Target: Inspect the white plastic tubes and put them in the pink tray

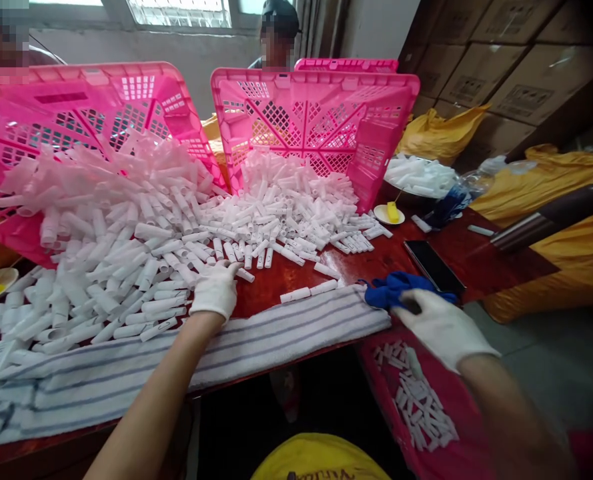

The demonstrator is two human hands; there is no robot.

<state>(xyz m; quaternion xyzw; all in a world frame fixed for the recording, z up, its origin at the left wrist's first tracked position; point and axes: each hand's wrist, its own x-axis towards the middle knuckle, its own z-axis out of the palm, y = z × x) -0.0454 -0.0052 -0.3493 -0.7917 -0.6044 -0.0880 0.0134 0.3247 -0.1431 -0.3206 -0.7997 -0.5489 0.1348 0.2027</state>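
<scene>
My left hand (215, 287), in a white glove, reaches into the edge of a big heap of small white plastic tubes (126, 227) on the red table (376, 260). Its fingers curl over a few tubes at the pile's front. My right hand (439, 327), also gloved, is closed around a blue cloth (393, 288) at the table's right corner. A white striped towel (201, 347) lies along the table's front edge under my left wrist. Two loose tubes (309, 291) lie just beyond the towel.
Two pink crates (316, 113) are tipped on their sides, spilling tubes. A black phone (433, 265) lies at the right. A pink bin (421, 407) below holds several tubes. A small dish with a yellow sponge (389, 213), yellow bags, cardboard boxes and a person behind the crates.
</scene>
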